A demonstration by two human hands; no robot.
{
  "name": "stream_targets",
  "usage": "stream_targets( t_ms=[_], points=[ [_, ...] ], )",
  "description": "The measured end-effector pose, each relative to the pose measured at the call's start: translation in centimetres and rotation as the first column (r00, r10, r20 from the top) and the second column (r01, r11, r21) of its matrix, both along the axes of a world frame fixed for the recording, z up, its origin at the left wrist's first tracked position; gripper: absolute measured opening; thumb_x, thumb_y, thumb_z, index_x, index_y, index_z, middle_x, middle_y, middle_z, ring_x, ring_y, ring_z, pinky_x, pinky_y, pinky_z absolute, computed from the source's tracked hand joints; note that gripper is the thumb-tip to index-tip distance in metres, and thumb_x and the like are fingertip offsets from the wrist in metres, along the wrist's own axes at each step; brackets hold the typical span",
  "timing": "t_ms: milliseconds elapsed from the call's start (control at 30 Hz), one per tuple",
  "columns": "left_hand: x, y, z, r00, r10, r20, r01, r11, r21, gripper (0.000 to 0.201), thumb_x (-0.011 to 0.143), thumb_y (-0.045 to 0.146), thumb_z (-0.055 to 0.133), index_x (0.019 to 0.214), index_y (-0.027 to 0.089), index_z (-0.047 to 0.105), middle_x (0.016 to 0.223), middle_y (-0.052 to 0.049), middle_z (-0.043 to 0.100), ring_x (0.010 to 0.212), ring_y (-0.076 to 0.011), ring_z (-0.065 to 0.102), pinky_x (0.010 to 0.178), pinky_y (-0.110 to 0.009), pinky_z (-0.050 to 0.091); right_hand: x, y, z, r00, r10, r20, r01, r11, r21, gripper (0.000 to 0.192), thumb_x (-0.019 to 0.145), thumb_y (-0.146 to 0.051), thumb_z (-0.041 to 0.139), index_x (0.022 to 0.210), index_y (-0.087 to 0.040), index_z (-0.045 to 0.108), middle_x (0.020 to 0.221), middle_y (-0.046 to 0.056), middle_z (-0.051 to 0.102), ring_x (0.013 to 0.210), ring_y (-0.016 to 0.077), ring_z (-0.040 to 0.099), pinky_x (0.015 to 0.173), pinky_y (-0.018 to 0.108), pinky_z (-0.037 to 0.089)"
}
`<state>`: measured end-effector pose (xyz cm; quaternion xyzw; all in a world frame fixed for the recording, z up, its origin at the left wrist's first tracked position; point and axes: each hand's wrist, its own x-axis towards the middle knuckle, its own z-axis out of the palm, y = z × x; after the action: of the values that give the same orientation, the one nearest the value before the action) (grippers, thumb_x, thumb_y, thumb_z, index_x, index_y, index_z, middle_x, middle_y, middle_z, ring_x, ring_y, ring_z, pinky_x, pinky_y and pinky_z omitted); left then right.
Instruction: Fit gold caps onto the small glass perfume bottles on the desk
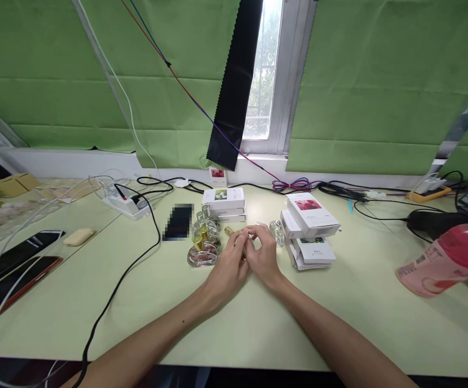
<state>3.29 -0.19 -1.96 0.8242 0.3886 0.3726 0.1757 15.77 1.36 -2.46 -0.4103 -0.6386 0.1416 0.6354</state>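
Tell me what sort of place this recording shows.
Probably a makeshift packing or recording workstation indoors: a pale green table under a window hung with green cloth, carrying small perfume bottles, stacked white boxes and a power strip with trailing cables.

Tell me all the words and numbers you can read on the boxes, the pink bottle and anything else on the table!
None can be read.
White boxes: flower pictures and tiny print, too small.
Pink bottle: a white mark and a barcode, blurred.
Boxes behind the small perfume bottles: print too small.
Black rectangle: blurred out.
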Motion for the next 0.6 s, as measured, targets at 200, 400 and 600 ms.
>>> stream_targets(
  t_ms=[200,400,600],
  points=[
    [0.05,-0.18,0.43,1.000,0.002,-0.023,-0.002,1.000,-0.014,0.064,0.084,-0.001,0.045,0.142,0.024,0.039,0.136,-0.013,0.051,0.106,-0.0223,0.062,0.086,-0.039,0.056,-0.04,0.04,-0.10,1.000,0.000,-0.018,0.000,1.000,-0.002,0.015,0.090,-0.014,0.052,0.085,-0.021,0.064,0.085,0.004,0.067,0.086,0.0211,0.058,0.080,0.035,0.048],
    [0.14,-0.29,0.72,1.000,0.010,0.005,-0.010,1.000,0.000,0.066,0.082,-0.001,0.046,0.142,0.024,0.039,0.132,-0.012,0.054,0.101,-0.0215,0.063,0.088,-0.040,0.056,0.02,0.13,-0.05,1.000,-0.003,-0.030,0.003,1.000,-0.009,0.013,0.088,-0.014,0.054,0.083,-0.021,0.064,0.084,0.004,0.066,0.084,0.0208,0.058,0.077,0.035,0.048],
    [0.21,-0.20,0.50,0.999,0.017,0.041,-0.017,1.000,0.019,0.066,0.080,-0.001,0.047,0.141,0.024,0.041,0.129,-0.011,0.056,0.105,-0.0225,0.061,0.089,-0.040,0.055,0.11,0.17,0.25,1.000,-0.001,0.009,0.001,1.000,0.003,0.013,0.087,-0.013,0.055,0.083,-0.022,0.063,0.084,0.004,0.067,0.086,0.0216,0.059,0.076,0.035,0.049]
  ],
)
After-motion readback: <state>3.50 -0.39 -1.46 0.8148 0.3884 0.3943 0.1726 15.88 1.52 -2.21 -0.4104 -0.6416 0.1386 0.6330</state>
